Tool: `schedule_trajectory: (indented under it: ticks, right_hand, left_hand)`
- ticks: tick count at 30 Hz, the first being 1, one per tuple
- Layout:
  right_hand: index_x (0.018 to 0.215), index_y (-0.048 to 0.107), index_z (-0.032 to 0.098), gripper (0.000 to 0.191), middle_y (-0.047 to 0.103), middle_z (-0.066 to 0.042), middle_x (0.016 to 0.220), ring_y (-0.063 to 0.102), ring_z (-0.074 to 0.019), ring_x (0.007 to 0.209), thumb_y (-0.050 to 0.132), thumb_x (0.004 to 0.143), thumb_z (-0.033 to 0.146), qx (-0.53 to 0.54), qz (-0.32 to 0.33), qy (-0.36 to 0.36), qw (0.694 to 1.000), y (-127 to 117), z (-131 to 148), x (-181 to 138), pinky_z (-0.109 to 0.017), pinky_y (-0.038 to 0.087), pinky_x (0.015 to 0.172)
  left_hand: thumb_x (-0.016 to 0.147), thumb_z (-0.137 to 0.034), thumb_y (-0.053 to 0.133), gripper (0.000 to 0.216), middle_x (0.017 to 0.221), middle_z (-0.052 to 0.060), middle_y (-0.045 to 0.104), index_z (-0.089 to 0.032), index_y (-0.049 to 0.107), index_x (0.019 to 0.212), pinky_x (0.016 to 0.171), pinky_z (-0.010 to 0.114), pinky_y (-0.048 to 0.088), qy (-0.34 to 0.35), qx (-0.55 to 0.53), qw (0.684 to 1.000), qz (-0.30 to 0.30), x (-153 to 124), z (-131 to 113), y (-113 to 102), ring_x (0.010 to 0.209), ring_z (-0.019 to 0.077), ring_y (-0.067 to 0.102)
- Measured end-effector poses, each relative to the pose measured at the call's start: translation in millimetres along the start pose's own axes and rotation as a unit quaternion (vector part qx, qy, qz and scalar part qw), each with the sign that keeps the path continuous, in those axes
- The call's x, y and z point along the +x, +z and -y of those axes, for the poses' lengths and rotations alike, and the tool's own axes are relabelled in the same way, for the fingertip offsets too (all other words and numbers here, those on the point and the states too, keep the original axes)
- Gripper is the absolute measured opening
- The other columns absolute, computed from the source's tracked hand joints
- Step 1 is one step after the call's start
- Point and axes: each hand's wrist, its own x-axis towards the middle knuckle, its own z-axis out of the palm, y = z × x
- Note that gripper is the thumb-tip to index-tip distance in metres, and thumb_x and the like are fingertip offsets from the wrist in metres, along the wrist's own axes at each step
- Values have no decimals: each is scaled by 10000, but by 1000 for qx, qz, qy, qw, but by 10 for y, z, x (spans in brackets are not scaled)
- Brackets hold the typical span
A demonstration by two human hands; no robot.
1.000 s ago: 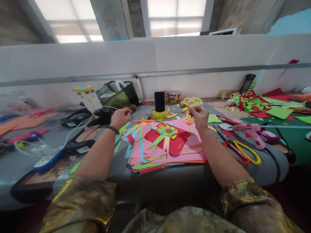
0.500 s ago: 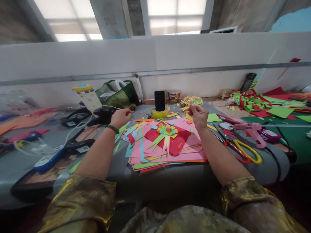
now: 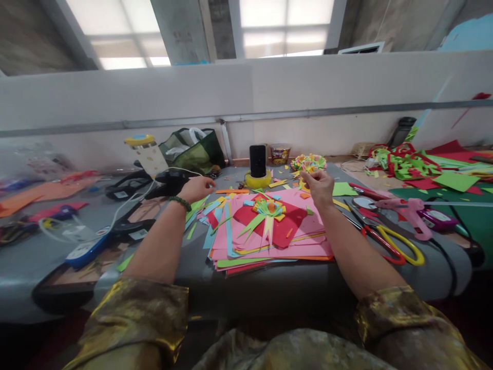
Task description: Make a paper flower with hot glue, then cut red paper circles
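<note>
My left hand [image 3: 197, 189] hovers over the back left of the paper stack, its fingers loosely apart with nothing in them. At the back right, my right hand [image 3: 320, 187] is closed in a pinch close to a ball of pleated paper flowers [image 3: 309, 162]; what lies between the fingertips is too small to make out. Between my arms, a paper rosette [image 3: 268, 208] with green and pale yellow tails lies on a red sheet [image 3: 288, 220]. Beneath that sheet is a stack of pink paper [image 3: 223, 241] with other colours among it.
Scissors with red and yellow handles [image 3: 400, 246] and a pink glue gun [image 3: 416, 216] lie right. A phone [image 3: 258, 160] stands in a yellow tape roll [image 3: 258, 179] at the back. Left are a tumbler [image 3: 146, 156], a green bag [image 3: 200, 151] and a blue tool [image 3: 88, 249].
The whole view has shifted a little, so things sit slightly further right. My left fingers have loosened from a curl and spread. My right hand keeps its pinch near the flower ball.
</note>
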Motion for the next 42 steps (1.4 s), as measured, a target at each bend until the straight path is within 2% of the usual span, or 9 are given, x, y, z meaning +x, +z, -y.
schedule_trajectory:
  ticks: [4, 6, 9, 13, 19, 26, 34, 37, 42]
  right_hand:
    - [423, 370, 237, 608, 349, 82, 340, 346, -70, 342, 705, 712, 655, 5, -39, -13, 999, -3, 30, 9, -235, 331, 390]
    - [472, 367, 236, 585, 354, 89, 382, 338, -68, 362, 655, 774, 645, 26, -88, -17, 996, -22, 32, 64, -225, 323, 394]
    - [596, 415, 230, 478, 414, 105, 497, 381, -65, 425, 764, 712, 536, 42, -132, -21, 990, -63, 27, 164, -203, 336, 415]
    - [654, 487, 219, 427, 458, 99, 547, 430, -73, 471, 812, 644, 496, 40, -117, -29, 992, -65, 24, 203, -210, 369, 439]
    - [609, 546, 203, 444, 530, 73, 530, 437, -77, 460, 816, 579, 553, 41, -86, -33, 995, -18, 44, 114, -230, 374, 451]
    - [637, 631, 192, 351, 609, 36, 548, 463, -90, 404, 758, 662, 518, 26, -52, -19, 998, -18, 0, 92, -240, 352, 406]
    - [642, 620, 186, 292, 641, 28, 566, 523, -88, 408, 796, 640, 418, 27, -39, 11, 999, -11, 43, 58, -224, 419, 413]
    - [560, 556, 199, 403, 580, 41, 486, 442, -73, 349, 798, 653, 507, 12, -37, 18, 999, -12, 78, 34, -222, 368, 364]
    - [454, 349, 246, 614, 331, 80, 353, 305, -72, 329, 630, 776, 686, -20, -50, -10, 998, -22, 80, 49, -236, 275, 344]
  left_hand:
    - [620, -467, 642, 493, 722, 10, 712, -212, 766, 1023, 647, 253, 476, 54, -34, 984, 166, -79, 50, -74, 731, 206, 637]
    - [579, -500, 664, 577, 679, -8, 681, -207, 744, 1070, 622, 241, 450, 79, -44, 969, 228, -98, 58, -86, 695, 185, 604]
    - [522, -487, 689, 584, 661, -13, 648, -186, 730, 1021, 614, 236, 425, 100, -40, 954, 280, -69, 35, -38, 682, 174, 572]
    - [482, -395, 696, 419, 688, -8, 641, -193, 705, 849, 627, 249, 422, 104, -18, 949, 298, 12, -9, 92, 695, 178, 561]
    - [465, -312, 664, 230, 620, -30, 586, -207, 614, 664, 610, 264, 406, 99, 3, 955, 280, 45, 2, 201, 666, 177, 525]
    - [491, -382, 673, 213, 568, -22, 613, -216, 599, 601, 606, 276, 451, 104, -28, 960, 259, 28, 22, 190, 624, 185, 569]
    - [693, -617, 495, 558, 808, 35, 693, -179, 699, 972, 641, 259, 476, 84, -84, 990, 70, 45, 63, 64, 741, 192, 610]
    - [713, -594, 507, 541, 789, 39, 688, -168, 712, 974, 639, 264, 470, 68, -78, 995, 15, 45, 56, 51, 722, 192, 605]
    - [748, -466, 516, 378, 776, 44, 709, -195, 740, 884, 677, 291, 478, 38, -43, 997, -46, 59, 50, 70, 741, 221, 621]
